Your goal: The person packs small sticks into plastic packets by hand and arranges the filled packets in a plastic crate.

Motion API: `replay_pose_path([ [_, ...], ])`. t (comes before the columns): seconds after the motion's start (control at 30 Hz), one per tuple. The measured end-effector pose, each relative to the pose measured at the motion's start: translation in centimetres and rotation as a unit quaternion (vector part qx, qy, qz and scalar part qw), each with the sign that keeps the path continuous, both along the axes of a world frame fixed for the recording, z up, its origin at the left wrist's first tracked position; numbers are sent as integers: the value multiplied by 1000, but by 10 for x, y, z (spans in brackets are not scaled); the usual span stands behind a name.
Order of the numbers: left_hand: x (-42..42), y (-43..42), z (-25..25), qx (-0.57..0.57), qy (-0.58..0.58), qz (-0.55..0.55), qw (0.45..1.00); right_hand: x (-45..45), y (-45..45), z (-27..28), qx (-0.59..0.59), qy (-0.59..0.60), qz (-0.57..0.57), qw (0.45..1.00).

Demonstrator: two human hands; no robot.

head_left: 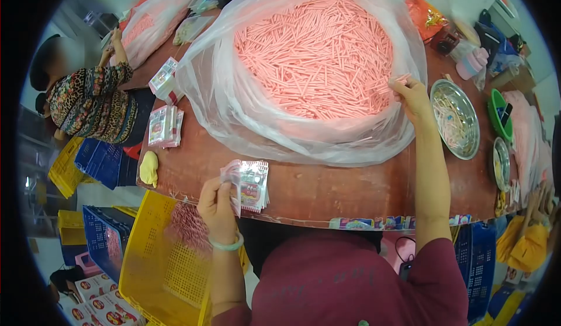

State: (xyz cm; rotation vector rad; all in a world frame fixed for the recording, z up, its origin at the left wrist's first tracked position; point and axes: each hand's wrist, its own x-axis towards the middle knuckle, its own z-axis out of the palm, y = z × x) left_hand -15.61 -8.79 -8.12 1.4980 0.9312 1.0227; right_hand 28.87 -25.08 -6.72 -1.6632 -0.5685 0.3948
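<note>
A large clear plastic bag (201, 86) lies wide open on the brown table, heaped with thin pink sticks (315, 57). At its right edge my right hand (414, 97) is closed with fingertips pinched on a few pink sticks. Near the table's front edge my left hand (219, 206) grips a small clear plastic packet (234, 177) between thumb and fingers. Just behind that packet, a small stack of printed packets (254, 185) rests on the table. My left wrist wears a pale green bangle (228, 244).
More printed packets (165, 126) and a yellow lump (148, 168) sit at left. Steel bowls (471, 142) and a green basket (507, 133) stand at right. Below the front edge is a yellow crate (146, 267) with pinkish sticks inside. Another person (87, 101) works at left.
</note>
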Motion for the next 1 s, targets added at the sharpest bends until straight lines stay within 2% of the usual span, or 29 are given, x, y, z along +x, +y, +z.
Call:
replay_pose_path([
  [0.03,4,-5,7,11,15,-12,1000,2,1,0,-6,-31,-19,999],
  [0.13,29,-11,26,112,26,-76,990,-12,7,23,52,-16,-23,998],
  [0.17,34,-13,26,75,33,-97,992,-16,9,30,79,4,-4,997],
  [0.27,57,-16,28,182,39,-154,970,-29,17,48,143,60,58,986],
  [0.43,89,-20,36,171,2,-201,965,-79,33,74,172,123,142,967],
  [0.63,94,-26,43,185,-7,-214,959,-134,39,98,102,61,299,947],
  [0.73,91,-26,44,193,-11,-213,958,-148,38,103,97,10,287,953],
  [0.83,90,-27,45,196,-13,-209,958,-151,37,104,135,1,301,944],
  [1.0,94,-31,45,182,-21,-197,963,-155,36,102,119,0,320,940],
])
